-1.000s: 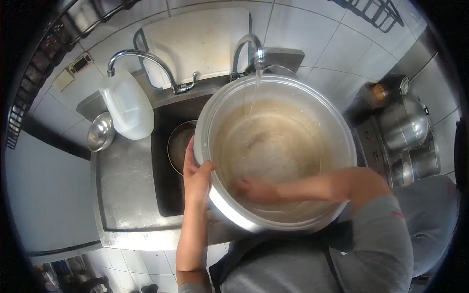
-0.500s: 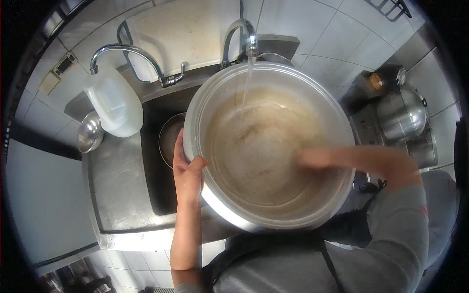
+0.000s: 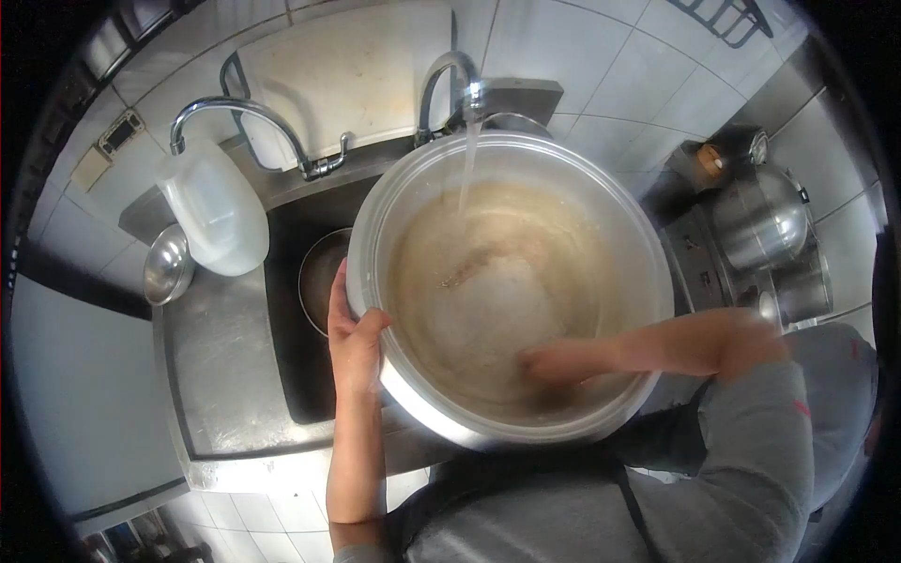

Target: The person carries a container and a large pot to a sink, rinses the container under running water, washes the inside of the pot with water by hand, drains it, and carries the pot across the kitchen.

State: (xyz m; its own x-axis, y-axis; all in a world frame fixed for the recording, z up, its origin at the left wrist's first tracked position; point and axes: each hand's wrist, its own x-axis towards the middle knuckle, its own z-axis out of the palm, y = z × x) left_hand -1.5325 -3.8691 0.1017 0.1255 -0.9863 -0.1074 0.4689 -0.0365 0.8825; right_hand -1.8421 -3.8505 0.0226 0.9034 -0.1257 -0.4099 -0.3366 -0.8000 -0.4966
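Observation:
A large pale round tub [image 3: 648, 272] stands over the sink, with cloudy brownish water [image 3: 497, 319] in it. From the right-hand faucet [image 3: 452, 70] a stream of water runs into the tub. My left hand [image 3: 357, 342] grips the tub's left side, thumb on the rim and fingers around the outer wall. My right hand [image 3: 563, 364] is inside, low in the tub, partly in the water; motion blur hides its fingers.
Left of the tub are a metal bowl [image 3: 169, 265], a white plastic jug [image 3: 221, 220] and a second faucet [image 3: 239, 103]. A round pan [image 3: 314, 281] lies in the sink. A cutting board [image 3: 347, 75] leans behind; metal pots [image 3: 765, 220] stand at right.
My right hand has swept right through the water, then back left and toward me. My left hand keeps its grip on the tub. The view has shifted slightly.

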